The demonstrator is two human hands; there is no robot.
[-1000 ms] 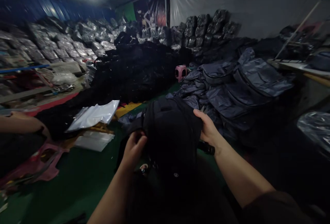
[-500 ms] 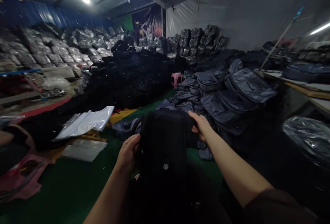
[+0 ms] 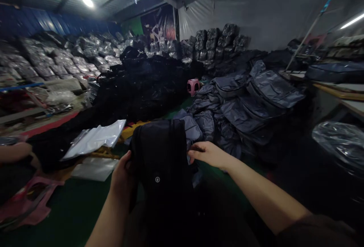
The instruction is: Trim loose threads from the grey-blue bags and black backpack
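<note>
Black woven fabric covered the one backpack (image 3: 157, 156), a soft, rounded, padded shape with a single small round metal stud (image 3: 157, 179) on its front. It stood upright in front of the person, above the green painted floor (image 3: 71, 209), and its lower end faded into shadow. The left hand (image 3: 122, 178) was curled around the bag's left side, grasping it. The right hand (image 3: 209, 154) was nearly flat and open, with its fingers (image 3: 197, 149) stretched out and touching the bag's right edge.

Two clear, glossy plastic sheets lay to the left of the bag: one crumpled sheet (image 3: 93, 140) and, nearer, one flatter sheet (image 3: 93, 169). Just right of the bag rose a slumped heap of slate-blue backpacks (image 3: 250, 106), their smooth fabric sheened and creased. Behind the plastic sheets ran a long black mound of bagged goods (image 3: 142, 87). Silvery plastic-wrapped bundles (image 3: 57, 61) filled the far left, too many to count, and dark wrapped bundles (image 3: 216, 42) stood stacked along the back wall. One small pink plastic stool (image 3: 193, 87) sat between the mound and the heap. At the far left edge, a second person's hand (image 3: 17, 151) rested near a pink plastic frame (image 3: 28, 205).
</note>
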